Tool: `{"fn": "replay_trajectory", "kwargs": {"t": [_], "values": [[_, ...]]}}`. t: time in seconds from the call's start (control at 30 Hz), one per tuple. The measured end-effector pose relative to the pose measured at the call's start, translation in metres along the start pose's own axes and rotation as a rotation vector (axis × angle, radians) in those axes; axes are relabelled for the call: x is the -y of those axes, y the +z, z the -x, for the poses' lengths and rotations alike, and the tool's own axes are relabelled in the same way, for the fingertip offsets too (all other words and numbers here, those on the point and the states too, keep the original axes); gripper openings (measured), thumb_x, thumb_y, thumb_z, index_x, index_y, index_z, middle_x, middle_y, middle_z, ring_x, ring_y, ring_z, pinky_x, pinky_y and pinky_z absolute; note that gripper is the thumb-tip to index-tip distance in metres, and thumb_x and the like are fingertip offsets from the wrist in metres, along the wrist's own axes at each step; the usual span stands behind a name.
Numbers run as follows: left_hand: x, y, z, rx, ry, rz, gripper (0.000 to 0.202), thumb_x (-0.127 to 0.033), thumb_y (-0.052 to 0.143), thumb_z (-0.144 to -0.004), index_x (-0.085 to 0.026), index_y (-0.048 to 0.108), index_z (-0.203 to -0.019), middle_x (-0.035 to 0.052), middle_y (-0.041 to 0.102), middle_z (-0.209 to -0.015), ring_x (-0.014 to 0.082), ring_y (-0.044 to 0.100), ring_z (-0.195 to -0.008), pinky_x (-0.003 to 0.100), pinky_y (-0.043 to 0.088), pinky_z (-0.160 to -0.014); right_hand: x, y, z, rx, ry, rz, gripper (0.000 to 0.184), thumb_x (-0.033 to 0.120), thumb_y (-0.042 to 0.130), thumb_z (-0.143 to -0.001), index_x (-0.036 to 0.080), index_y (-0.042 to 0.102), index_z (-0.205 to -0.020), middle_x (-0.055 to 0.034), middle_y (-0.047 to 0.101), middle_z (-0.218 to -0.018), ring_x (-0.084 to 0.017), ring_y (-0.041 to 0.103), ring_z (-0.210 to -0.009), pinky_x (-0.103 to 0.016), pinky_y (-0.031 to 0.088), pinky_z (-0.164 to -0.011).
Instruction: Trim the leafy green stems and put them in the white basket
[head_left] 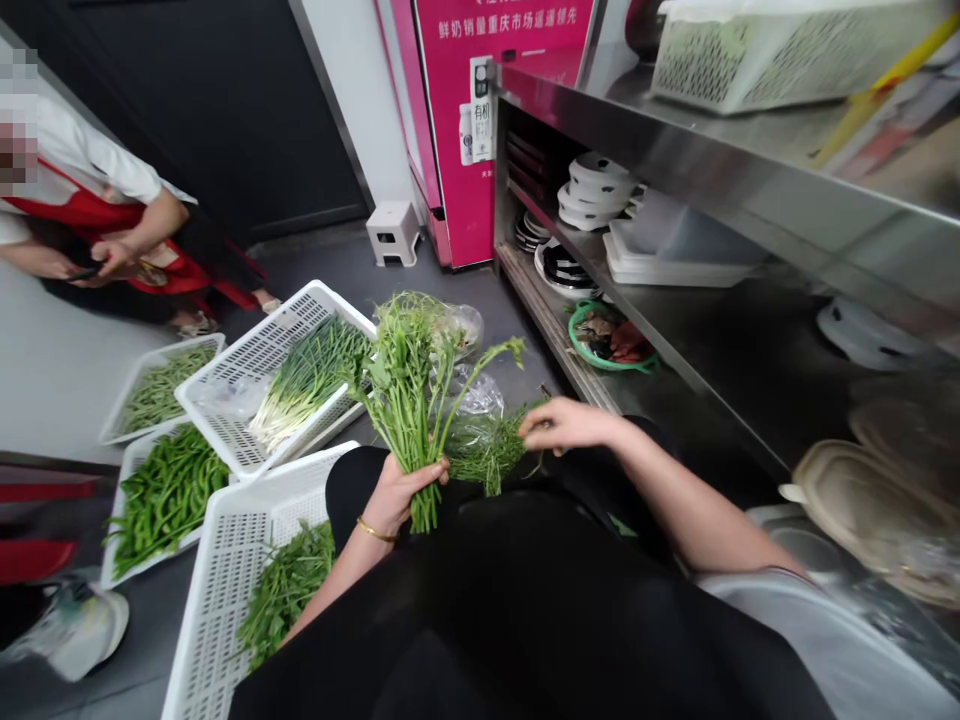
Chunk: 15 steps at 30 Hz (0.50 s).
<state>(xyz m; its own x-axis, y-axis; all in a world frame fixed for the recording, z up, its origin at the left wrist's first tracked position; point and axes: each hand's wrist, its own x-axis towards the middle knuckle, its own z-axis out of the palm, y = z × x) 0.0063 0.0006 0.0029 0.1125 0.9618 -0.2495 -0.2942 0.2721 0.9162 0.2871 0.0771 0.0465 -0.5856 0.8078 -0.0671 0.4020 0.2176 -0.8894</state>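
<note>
My left hand (401,488), a gold bangle at its wrist, is closed round the lower stems of an upright bunch of leafy green shoots (405,405). One longer shoot leans out of the bunch to the right. My right hand (559,425) is apart from the bunch, its fingers curled together; what they hold, if anything, is too small to make out. Just left of it and lower lies a heap of thin green stems (484,455) on clear plastic. Beside my left forearm stands a white basket (221,560) with more leafy greens (289,590) in it.
Left are baskets of scallions (307,380), green peppers (165,490) and green beans (169,385). A person in a red apron (97,230) stands beyond. A steel shelf (712,160) with dishes runs along the right; a white stool (394,232) stands ahead by a pink cabinet (465,210).
</note>
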Motion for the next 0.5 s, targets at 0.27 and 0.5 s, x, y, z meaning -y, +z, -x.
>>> {"fn": "replay_trajectory", "kwargs": {"t": [0.27, 0.5], "values": [[0.009, 0.015, -0.007, -0.005, 0.039, -0.039, 0.035, -0.017, 0.078, -0.059, -0.012, 0.063, -0.09, 0.0036, 0.068, -0.075, 0.0115, 0.058, -0.056, 0.024, 0.047, -0.054, 0.062, 0.057, -0.038, -0.124, -0.082, 0.653, 0.04, 0.044, 0.049, -0.086, 0.015, 0.058, -0.112, -0.0112, 0.069, -0.088, -0.022, 0.065, -0.082, -0.029, 0.046, -0.07], [0.018, 0.013, 0.0, -0.071, 0.036, -0.038, 0.039, -0.019, 0.079, -0.058, -0.012, 0.062, -0.092, 0.0037, 0.068, -0.077, 0.0141, 0.06, -0.062, 0.026, 0.048, -0.059, 0.048, 0.073, -0.055, -0.079, -0.061, 0.526, 0.017, 0.031, 0.056, -0.083, 0.02, 0.068, -0.082, -0.0029, 0.071, -0.079, -0.015, 0.064, -0.072, -0.022, 0.039, -0.062]]}}
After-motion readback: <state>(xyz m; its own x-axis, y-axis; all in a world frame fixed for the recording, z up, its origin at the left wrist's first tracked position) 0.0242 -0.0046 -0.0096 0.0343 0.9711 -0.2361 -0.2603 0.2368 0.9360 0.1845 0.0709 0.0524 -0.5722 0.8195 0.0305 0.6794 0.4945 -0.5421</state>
